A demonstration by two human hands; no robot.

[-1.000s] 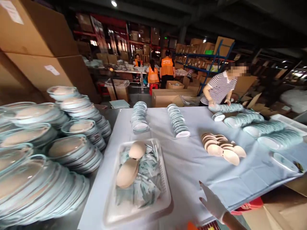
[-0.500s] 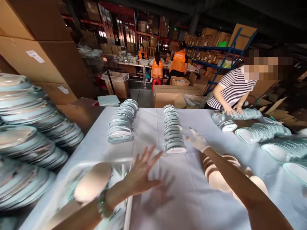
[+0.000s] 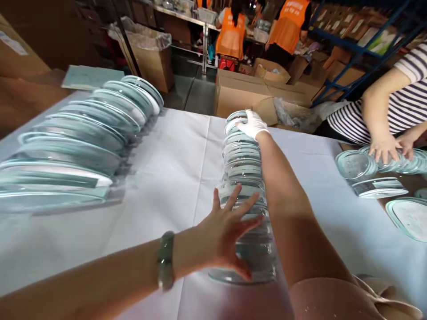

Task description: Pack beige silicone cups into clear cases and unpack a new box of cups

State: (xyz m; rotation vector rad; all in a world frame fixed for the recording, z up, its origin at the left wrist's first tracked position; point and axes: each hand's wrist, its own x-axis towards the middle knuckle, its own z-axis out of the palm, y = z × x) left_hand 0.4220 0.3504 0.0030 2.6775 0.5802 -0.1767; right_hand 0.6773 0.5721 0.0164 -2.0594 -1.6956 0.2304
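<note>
Apparently bracketing the row of clear-plastic, pale-green-rimmed oval packs (image 3: 243,161) at centre frame, with bare left hand (image 3: 227,230) splayed open over the near part and white-gloved right hand (image 3: 252,126) curved, grip uncertain, at the far end, probably needing even inward pressure next.

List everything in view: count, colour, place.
Middle packages: many, clear with pale teal, table centre
Left packages: many, same colours, table's left
Right packages: many, same colours, table's right
Curved pieces: count unclear, tan, bottom right
Tablecloth: one, white, under packages
Flat stack: one, pale green, behind left packages
Lined box: one, brown, back left
Other boxes: several, brown, behind table
Rack: one, blue, back right
Stool: one, red, back
Vested co-workers: at least three, orange, back
Striped-top co-worker: one, dark-and-white, right
Bracelet: one, green, left wrist
Left hand: one, bare, over middle packages, fingers spread
Right hand: one, white-gloved, middle packages' far end
</note>
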